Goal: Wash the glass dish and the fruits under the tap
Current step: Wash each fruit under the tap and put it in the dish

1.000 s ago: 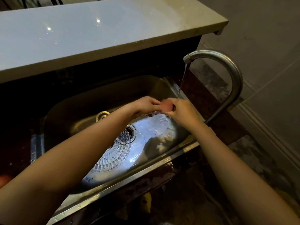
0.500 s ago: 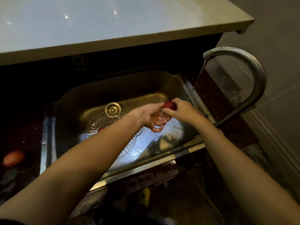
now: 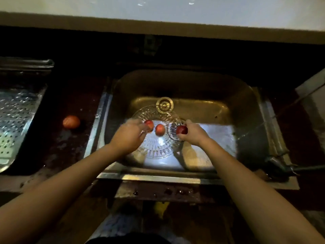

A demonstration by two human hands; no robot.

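Note:
A patterned glass dish (image 3: 155, 149) lies in the steel sink (image 3: 149, 177), close to the drain cap (image 3: 164, 105). One red fruit (image 3: 160, 129) rests in the dish. My left hand (image 3: 130, 136) is blurred, and its fingertips close on a second red fruit (image 3: 149, 124) at the dish's left side. Over the dish's right edge, my right hand (image 3: 193, 134) holds a darker red fruit (image 3: 182, 129). An orange-red fruit (image 3: 71, 121) lies on the dark counter left of the sink.
A perforated metal tray (image 3: 15, 117) stands at the far left. The tap's base (image 3: 276, 164) sits at the sink's right front corner, and a thin stream of water (image 3: 260, 126) falls by the right rim. A pale countertop (image 3: 158, 9) overhangs the back.
The view swung left and down. Both hands left the tap stream and dropped to the dish. They separated: the right keeps its fruit, the left reached a fruit in the dish.

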